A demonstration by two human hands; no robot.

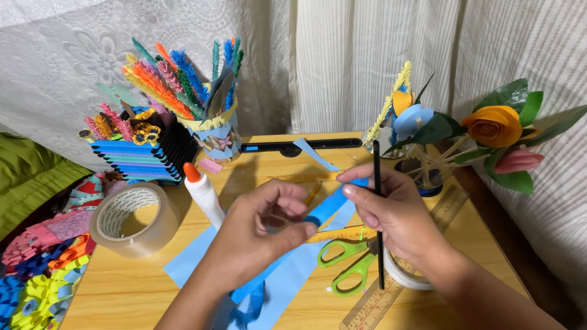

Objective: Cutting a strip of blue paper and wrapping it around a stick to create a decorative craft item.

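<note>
My left hand [260, 229] pinches the lower part of a narrow blue paper strip [330, 205], thumb and forefinger closed on it over a light blue paper sheet [287, 275]. The upper end of that strip is held by my right hand [394, 214], which also grips a thin black stick [378, 208] standing nearly upright. The strip runs diagonally between the two hands. Its fringed lower end [251, 308] hangs near the table's front edge. Green-handled scissors [345, 263] lie just under my right hand.
A white glue bottle with an orange cap [202, 192] and a clear tape roll [131, 219] stand left on the wooden table [122, 287]. Behind are a jar of fringed paper strips [211, 128], paper flowers [492, 125], a wooden ruler [391, 293], and another tape roll [403, 278].
</note>
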